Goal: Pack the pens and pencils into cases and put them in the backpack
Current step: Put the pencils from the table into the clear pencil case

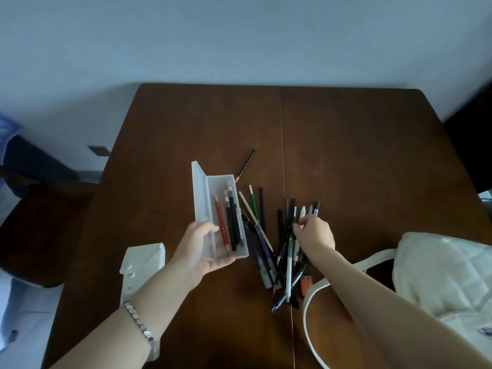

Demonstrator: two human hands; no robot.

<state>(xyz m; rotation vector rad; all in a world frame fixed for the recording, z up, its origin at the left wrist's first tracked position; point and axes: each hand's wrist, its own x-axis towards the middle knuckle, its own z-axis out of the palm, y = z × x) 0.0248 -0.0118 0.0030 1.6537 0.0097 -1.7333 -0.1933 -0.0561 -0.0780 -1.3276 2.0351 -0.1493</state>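
Holding the open case at its near end, left hand has fingers curled under w/ thumb over the rim; lid stands up on the case's left side. Inside: a red pencil plus a few dark ones alongside. Right hand is over the pile of pens & pencils just right of the case, fingertips bunched on the far ends of some; can't tell which one it pinches. One dark pencil lies apart, further back on the table. A 2nd case, flap shut, sits left, partly under the left forearm. White quilted bag at right edge, its strap looping under the right forearm.
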